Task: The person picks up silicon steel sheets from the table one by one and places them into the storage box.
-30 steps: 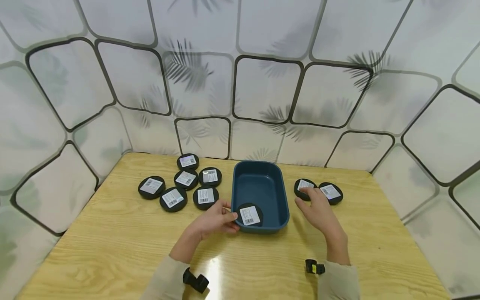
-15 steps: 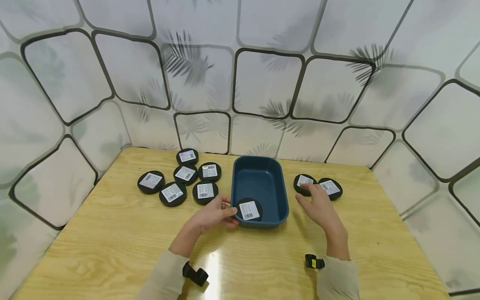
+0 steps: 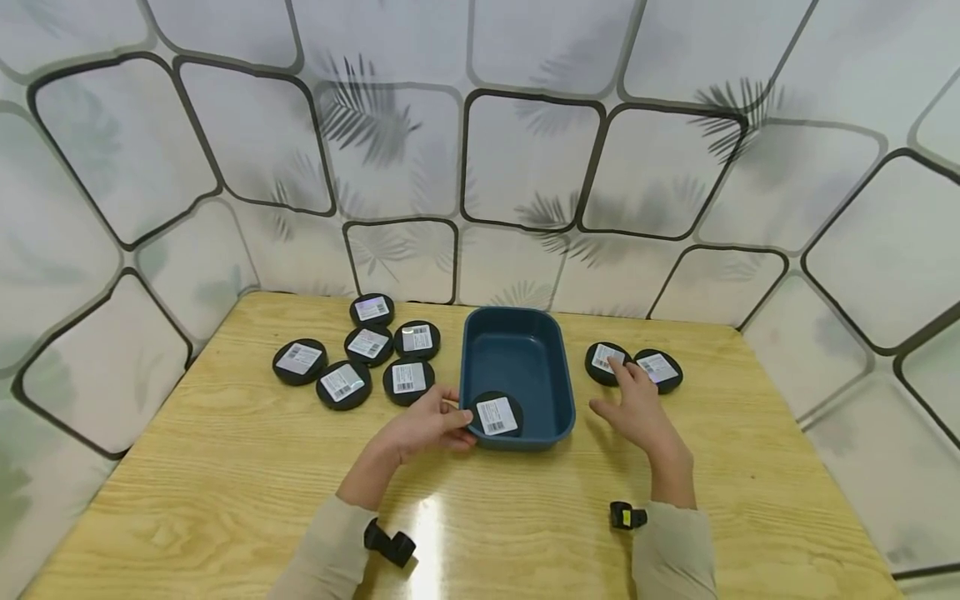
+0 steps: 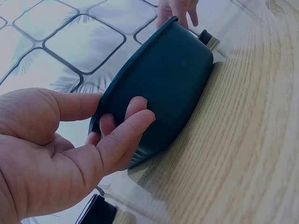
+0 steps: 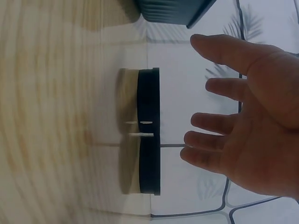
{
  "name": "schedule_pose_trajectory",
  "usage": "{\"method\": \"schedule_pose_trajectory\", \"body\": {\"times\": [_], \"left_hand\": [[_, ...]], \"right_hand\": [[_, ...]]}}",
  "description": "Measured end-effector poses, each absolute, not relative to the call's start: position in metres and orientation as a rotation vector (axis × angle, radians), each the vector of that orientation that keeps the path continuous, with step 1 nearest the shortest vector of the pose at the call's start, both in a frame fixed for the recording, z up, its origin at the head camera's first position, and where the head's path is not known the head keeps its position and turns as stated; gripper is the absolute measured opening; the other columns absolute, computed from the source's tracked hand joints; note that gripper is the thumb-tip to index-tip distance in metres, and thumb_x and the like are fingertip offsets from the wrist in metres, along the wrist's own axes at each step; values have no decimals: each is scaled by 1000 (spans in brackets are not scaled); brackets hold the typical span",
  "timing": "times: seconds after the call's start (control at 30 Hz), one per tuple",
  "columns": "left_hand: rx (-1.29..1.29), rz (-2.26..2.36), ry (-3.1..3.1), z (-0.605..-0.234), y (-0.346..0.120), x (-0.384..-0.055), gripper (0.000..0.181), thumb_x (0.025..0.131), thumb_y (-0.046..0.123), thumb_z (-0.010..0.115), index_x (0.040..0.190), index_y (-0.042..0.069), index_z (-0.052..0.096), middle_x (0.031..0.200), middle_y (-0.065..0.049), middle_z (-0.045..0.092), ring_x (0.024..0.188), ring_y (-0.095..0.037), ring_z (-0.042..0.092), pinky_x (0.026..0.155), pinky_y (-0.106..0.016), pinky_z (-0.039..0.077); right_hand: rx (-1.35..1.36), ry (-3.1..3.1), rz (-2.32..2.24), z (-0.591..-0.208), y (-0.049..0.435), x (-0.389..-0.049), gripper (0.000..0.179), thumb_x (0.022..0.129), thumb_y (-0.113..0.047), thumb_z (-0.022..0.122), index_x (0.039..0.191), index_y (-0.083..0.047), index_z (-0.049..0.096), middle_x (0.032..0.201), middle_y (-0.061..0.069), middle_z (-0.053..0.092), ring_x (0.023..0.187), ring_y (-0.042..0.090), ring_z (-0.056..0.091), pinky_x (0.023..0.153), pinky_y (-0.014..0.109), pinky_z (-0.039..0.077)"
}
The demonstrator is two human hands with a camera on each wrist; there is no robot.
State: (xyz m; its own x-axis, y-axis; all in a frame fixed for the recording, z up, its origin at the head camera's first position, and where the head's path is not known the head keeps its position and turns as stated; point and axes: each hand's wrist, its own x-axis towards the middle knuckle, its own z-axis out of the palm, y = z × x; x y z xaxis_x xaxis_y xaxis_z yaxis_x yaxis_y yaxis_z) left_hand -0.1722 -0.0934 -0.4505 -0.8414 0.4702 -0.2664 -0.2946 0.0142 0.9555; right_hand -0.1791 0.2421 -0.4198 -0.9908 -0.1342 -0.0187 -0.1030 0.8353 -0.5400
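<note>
My left hand (image 3: 425,427) grips the near left corner of a dark blue rectangular bin (image 3: 558,358), thumb on the rim and fingers against the outer wall, as the left wrist view (image 4: 154,79) of the bin's side shows. Inside, at that corner, lies a flat black round disc (image 3: 512,405) with a white barcode label. Over two similar discs right of the bin, a left one (image 3: 597,375) and a right one (image 3: 667,384), hovers my right hand (image 3: 642,412). Its fingers are apart and hold nothing; a gap separates them from the discs (image 5: 149,98) in the right wrist view.
Several more labelled black discs (image 3: 408,382) lie grouped on the wooden table (image 3: 225,483) left of the bin. A patterned fabric wall (image 3: 525,167) rises behind the table's back edge and along the sides.
The head view has tilted slightly, shifting everything a little up. My right hand's fingers have lifted and spread a little over the left disc; my left hand stays at the bin's corner.
</note>
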Motion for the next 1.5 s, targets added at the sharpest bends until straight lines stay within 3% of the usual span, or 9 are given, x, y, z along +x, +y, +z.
{"method": "schedule_pose_trajectory", "body": {"times": [0.3,0.67,1.1,1.5], "left_hand": [[177,1901,1738,-450,-95,-174,42,100,1,53,132,-11,29,91,-13,63,75,-17,69,74,-34,59],[183,1889,1755,-449,-97,-173,41,100,1,53,131,-12,30,89,-12,65,74,-17,69,73,-33,59],[131,1884,1749,-452,-92,-173,40,99,2,55,129,-6,29,97,-17,59,76,-19,69,75,-35,59],[142,1879,1749,-451,-94,-174,43,99,3,55,131,-8,28,97,-16,60,77,-18,69,76,-35,59]], "right_hand": [[-143,2945,-867,-428,243,-189,85,93,-22,67,156,4,15,153,41,9,139,63,9,106,73,23],[-109,2917,-881,-434,244,-196,88,93,-23,68,156,2,13,153,41,8,139,63,9,106,73,23],[-170,2925,-838,-440,236,-205,85,91,-22,70,154,5,19,152,41,14,139,62,13,108,71,23],[-192,2898,-757,-439,233,-211,80,93,-24,67,153,4,23,150,39,19,136,62,22,106,70,28]]}}
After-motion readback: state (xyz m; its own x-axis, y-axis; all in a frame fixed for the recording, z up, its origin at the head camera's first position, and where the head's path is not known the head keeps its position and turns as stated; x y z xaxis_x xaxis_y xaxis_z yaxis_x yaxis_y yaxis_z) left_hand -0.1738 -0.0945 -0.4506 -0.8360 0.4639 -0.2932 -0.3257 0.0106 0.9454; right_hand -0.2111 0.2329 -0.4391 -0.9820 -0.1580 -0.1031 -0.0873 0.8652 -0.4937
